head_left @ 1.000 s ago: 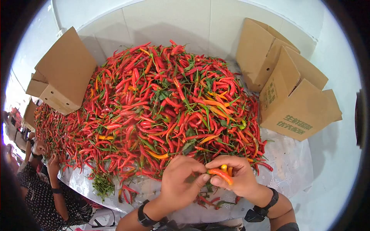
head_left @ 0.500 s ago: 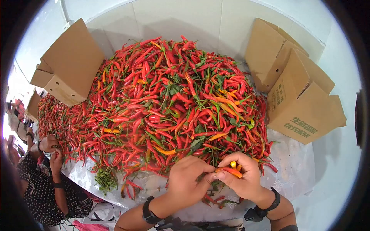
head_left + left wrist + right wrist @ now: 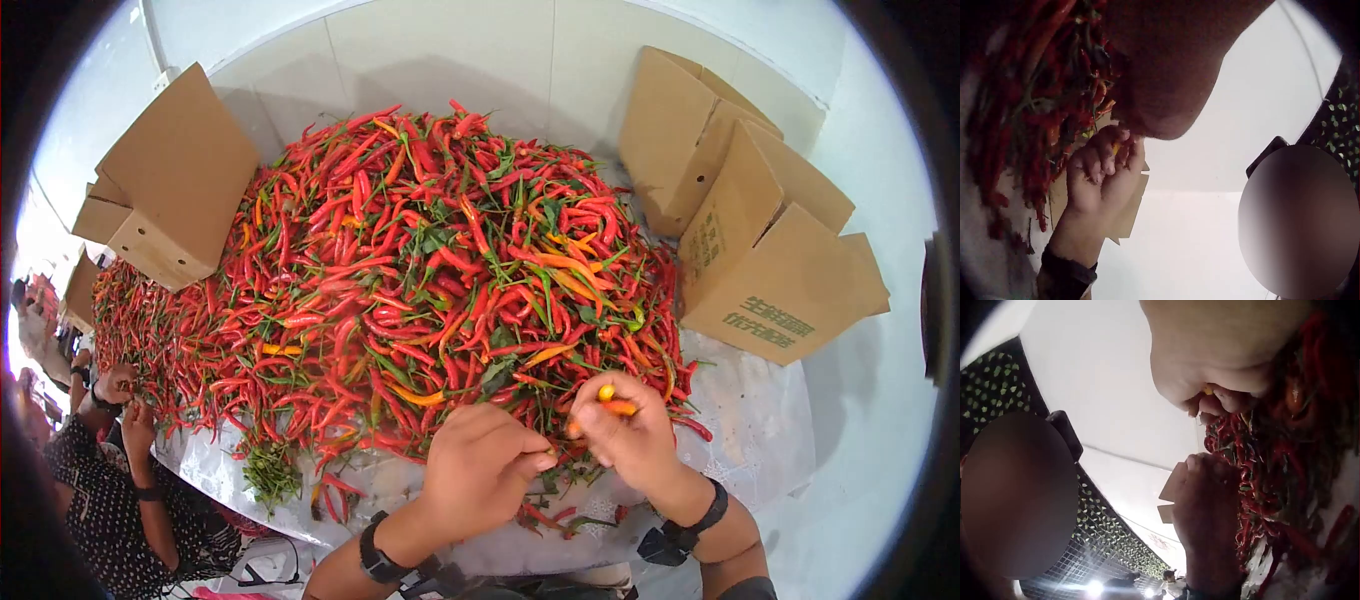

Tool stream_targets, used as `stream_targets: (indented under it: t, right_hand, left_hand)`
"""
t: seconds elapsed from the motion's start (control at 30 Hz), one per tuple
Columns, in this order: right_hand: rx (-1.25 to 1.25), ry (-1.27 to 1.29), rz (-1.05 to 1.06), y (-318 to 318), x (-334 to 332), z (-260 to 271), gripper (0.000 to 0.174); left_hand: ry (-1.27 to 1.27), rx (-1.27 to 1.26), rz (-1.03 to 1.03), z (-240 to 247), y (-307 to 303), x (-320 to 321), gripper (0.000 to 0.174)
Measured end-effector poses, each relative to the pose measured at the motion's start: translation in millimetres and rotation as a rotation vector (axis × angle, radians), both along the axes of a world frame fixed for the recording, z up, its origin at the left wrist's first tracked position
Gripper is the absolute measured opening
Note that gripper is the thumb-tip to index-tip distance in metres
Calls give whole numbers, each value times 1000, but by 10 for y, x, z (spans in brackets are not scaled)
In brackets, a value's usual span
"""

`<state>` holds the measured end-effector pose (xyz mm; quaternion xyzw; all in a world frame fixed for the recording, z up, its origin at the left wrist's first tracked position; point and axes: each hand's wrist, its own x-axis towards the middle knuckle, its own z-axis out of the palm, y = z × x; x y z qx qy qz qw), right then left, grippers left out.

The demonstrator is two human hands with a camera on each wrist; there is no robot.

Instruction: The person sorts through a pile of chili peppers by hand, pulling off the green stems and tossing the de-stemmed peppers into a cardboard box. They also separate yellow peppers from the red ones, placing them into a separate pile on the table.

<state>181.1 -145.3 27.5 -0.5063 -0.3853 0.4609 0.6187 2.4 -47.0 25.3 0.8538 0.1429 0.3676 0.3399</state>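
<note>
A large heap of red chili peppers [image 3: 400, 270], mixed with green stems and a few orange pods, spreads over the table. My right hand [image 3: 635, 435] curls round several orange-yellow chili peppers [image 3: 620, 407] in the head view. A yellow end [image 3: 1209, 389] of one shows between its fingers in the right wrist view. To its left, my left hand [image 3: 480, 465] has thumb and forefinger pinched together, with a tiny greenish chili stem [image 3: 550, 452] at the tips. A gap separates the two hands, both over the heap's near edge.
A cardboard box [image 3: 180, 185] stands at the left, and two more cardboard boxes [image 3: 780, 250] stand at the right. A small pile of green stems [image 3: 270, 472] lies on the plastic-covered table [image 3: 750, 420]. Another person [image 3: 120, 500] works at the left edge.
My hands have drawn apart: they met at an orange chili pepper, and now the right hand alone keeps it, tilted up and slightly farther right. The head view has shifted a little.
</note>
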Motion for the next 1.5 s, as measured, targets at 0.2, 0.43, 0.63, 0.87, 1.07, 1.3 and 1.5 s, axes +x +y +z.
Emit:
stream_targets:
  t: [0.2, 0.43, 0.63, 0.87, 1.07, 1.3, 1.5]
  right_hand:
    - [79, 541, -43, 54, 250, -113, 14]
    - [59, 589, 7, 15, 260, -40, 10]
    - [80, 537, 52, 12, 258, -55, 10]
    - [-3, -28, -29, 13, 67, 16, 22]
    - [97, -568, 110, -2, 39, -3, 31]
    - [293, -971, -21, 5, -13, 22, 23]
    - [219, -1032, 56, -31, -49, 30, 25]
  left_hand:
    - [141, 190, 206, 118, 219, -127, 14]
    - [486, 163, 469, 179, 451, -351, 20]
    - [369, 290, 458, 88, 452, -296, 25]
    - [-232, -814, -91, 50, 167, -183, 26]
    - [-93, -891, -268, -116, 19, -23, 22]
    - [75, -538, -99, -82, 121, -57, 19]
    - [170, -496, -54, 11, 98, -51, 19]
